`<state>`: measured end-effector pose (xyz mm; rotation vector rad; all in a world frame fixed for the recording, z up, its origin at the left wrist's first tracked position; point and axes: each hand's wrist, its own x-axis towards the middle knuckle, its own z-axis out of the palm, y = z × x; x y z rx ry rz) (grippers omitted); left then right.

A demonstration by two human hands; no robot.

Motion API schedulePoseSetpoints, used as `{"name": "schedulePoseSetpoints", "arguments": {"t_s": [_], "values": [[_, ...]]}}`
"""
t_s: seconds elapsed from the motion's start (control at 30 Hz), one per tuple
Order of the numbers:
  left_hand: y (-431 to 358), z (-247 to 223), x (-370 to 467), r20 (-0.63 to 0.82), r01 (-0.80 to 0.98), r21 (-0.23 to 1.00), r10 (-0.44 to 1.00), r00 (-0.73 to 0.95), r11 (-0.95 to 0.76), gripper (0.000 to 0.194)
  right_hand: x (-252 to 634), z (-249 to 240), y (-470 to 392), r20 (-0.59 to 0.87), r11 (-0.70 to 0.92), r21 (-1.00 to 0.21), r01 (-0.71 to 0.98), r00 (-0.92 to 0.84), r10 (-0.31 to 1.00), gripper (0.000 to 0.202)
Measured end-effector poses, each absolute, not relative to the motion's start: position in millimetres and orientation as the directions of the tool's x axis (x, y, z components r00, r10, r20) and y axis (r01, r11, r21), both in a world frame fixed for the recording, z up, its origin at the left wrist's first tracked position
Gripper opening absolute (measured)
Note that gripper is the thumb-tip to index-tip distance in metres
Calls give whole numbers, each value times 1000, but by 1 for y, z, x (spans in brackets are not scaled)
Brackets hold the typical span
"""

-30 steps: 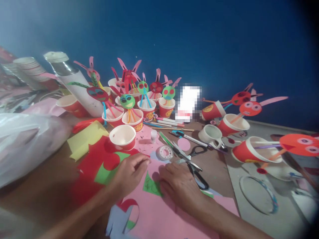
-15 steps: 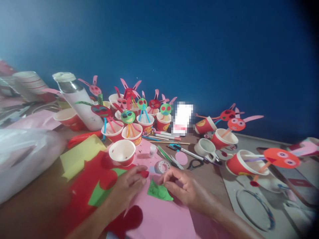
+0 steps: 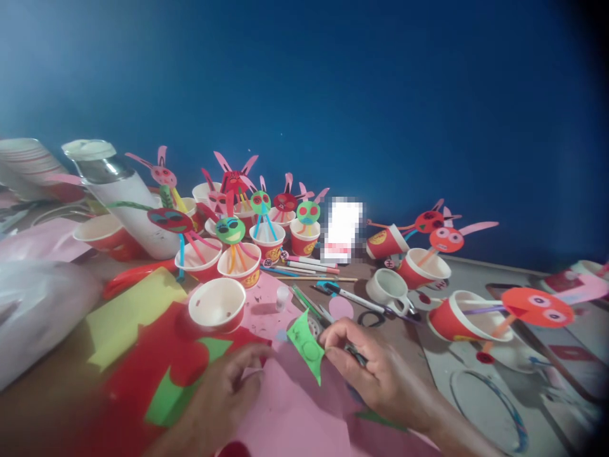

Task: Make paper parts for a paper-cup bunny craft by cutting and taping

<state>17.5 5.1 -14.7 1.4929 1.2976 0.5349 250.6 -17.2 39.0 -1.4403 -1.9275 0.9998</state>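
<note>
My right hand [image 3: 364, 358] pinches a green paper scrap [image 3: 305, 346] at its right edge and holds it tilted above the pink paper [image 3: 295, 412]. Round outlines are drawn on the scrap. A dark object shows between that hand's fingers; I cannot make out what it is. My left hand [image 3: 226, 387] hovers apart from the scrap, thumb and fingers parted and nothing between them. Beside it lie red paper [image 3: 143, 368] and a cut green paper piece [image 3: 166, 397]. A white-lined paper cup [image 3: 217, 304] stands just beyond.
Paper cups with paper-faced figures, such as a green face [image 3: 230, 230], line the back. Pens [image 3: 354, 295], a pale mug [image 3: 386, 289] and scissors [image 3: 371, 318] lie ahead. A flask [image 3: 128, 203] leans at left near a plastic bag [image 3: 42, 304]. A blue wall [image 3: 304, 95] rises behind.
My right hand has raised and tilted the green scrap, which lay low before. My left hand has moved left and down, away from it. The view has shifted slightly.
</note>
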Motion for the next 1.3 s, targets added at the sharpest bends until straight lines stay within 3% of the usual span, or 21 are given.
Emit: {"name": "schedulePoseSetpoints", "arguments": {"t_s": [0.17,0.27,0.33,0.4,0.53,0.73,0.83,1.0,1.3], "values": [[1,-11,16,-190,569,789,789,584,-231,20,253,39,-16,-63,71,-945,319,-392,918,11],[0,-2,15,-59,498,823,830,554,-273,19,251,35,-18,-91,32,-964,264,-441,893,9],[0,4,13,-45,426,887,882,469,-181,20,249,35,-19,-111,13,-969,247,-484,868,10],[1,7,12,-126,304,953,895,427,-11,24,248,37,-20,-124,12,-969,245,-533,837,9],[0,2,15,-353,84,926,761,544,369,26,242,38,-23,-121,92,-941,324,-580,806,5],[-10,0,22,-444,75,875,728,523,479,21,238,35,-24,-88,191,-895,403,-579,811,12],[-13,7,15,-470,66,869,776,420,490,17,252,40,-19,-108,173,-810,561,-431,896,16],[-10,14,3,-403,-60,905,895,192,420,21,288,44,-5,-65,92,-518,851,-146,987,27],[4,31,24,-352,-374,827,905,239,420,17,296,27,-13,-141,91,-271,958,-133,981,18]]}}
